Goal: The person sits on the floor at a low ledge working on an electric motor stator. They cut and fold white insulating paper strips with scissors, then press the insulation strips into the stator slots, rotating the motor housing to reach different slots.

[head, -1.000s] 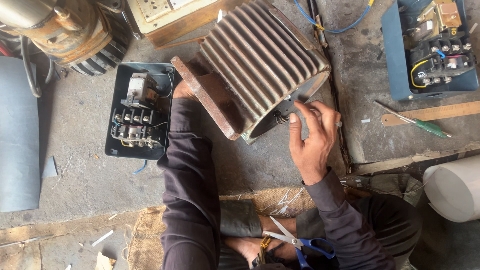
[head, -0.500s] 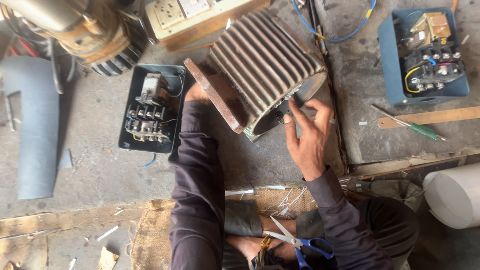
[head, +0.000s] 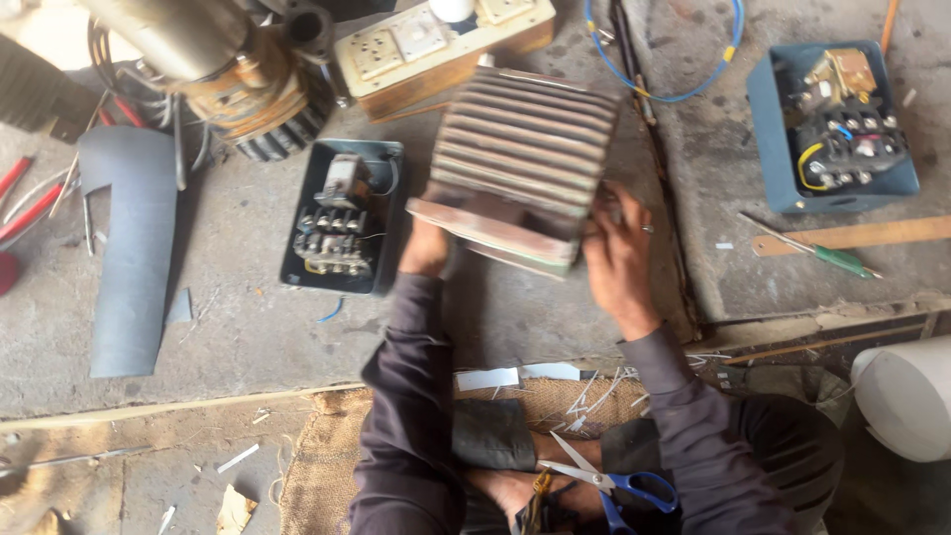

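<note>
Head view: left hand (head: 426, 248) and right hand (head: 619, 260) clasp finned motor housing (head: 520, 163) at opposite sides, mid concrete floor (head: 238, 327). Keep grip even; casing looks heavy.

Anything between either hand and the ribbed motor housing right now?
Nothing visible. The left hand grips the finned motor housing at its flanged near-left corner, and the right hand is pressed against its right end. The open black switch box lies on the floor beside the left hand, clear of the grip.
</note>
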Tool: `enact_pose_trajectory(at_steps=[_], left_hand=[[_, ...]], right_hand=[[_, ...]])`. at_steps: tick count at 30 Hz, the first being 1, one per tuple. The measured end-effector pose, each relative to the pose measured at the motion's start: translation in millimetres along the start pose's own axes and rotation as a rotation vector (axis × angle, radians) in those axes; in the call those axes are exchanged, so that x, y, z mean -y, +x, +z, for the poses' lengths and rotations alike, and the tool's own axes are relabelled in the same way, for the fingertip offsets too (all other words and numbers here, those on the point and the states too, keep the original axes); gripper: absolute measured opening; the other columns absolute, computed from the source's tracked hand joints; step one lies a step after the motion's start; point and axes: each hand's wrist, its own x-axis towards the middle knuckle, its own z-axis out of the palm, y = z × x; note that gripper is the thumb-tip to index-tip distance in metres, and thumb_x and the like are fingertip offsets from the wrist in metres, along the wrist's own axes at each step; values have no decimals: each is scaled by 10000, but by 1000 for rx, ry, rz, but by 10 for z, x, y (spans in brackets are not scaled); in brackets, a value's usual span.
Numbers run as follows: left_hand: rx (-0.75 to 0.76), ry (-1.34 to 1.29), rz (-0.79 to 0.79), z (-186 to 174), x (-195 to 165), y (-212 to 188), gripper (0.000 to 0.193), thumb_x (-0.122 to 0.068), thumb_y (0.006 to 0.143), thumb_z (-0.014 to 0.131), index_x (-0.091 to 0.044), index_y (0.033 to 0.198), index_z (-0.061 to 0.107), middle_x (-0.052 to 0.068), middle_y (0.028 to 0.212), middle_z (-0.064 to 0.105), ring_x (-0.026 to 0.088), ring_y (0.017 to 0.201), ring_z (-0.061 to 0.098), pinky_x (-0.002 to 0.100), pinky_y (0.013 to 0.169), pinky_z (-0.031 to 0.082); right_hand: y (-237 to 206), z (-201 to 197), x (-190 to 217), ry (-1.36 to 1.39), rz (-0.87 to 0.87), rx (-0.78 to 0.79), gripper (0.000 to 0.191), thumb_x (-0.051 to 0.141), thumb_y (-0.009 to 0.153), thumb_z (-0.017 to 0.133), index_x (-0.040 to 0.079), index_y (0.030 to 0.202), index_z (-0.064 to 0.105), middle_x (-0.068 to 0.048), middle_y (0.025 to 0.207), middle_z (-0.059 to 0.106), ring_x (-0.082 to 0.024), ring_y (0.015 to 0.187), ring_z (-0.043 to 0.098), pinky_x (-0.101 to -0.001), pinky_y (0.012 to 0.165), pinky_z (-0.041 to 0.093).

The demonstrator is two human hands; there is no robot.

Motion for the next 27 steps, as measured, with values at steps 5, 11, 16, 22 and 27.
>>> enact_pose_trajectory(at_steps=[5,11,16,22,27], left_hand=[[-198,-199,26,352,-224,-32,557,-388,1145,341,9,1486,532,175,1504,573,244,1405,518,358,1192,377],[-233,-68,-136,394,-640,-70,568,-441,1120,272,-95,1473,551,105,1274,737,280,1236,667,364,1068,482],[-279,-88,-195,387,-651,-51,557,-389,1093,304,-67,1497,514,69,1204,755,307,1150,696,437,1050,471],[-303,-130,-287,435,-659,43,560,-355,1080,299,-40,1502,490,51,1178,765,319,1199,662,530,1094,355],[-282,-157,-318,442,-676,52,572,-375,1081,270,-56,1508,476,34,1200,758,317,1273,618,551,1129,294]], right_hand=[[-216,27,-365,404,164,85,520,321,1155,299,-10,1530,439,-156,1558,478,-291,1450,433,-409,1212,329],[-170,52,-263,769,378,21,446,288,1149,408,-15,1469,478,-117,1500,510,-243,1392,458,-372,1201,334],[158,117,291,835,424,16,405,332,1090,512,9,1291,649,-116,1304,666,-242,1202,634,-361,1079,489],[200,333,445,591,371,-152,247,248,1119,573,15,1140,654,-96,1103,671,-216,1013,644,-346,951,535],[134,284,292,686,384,-207,315,314,1131,528,30,1159,659,-95,1132,681,-213,1042,654,-340,965,543]])
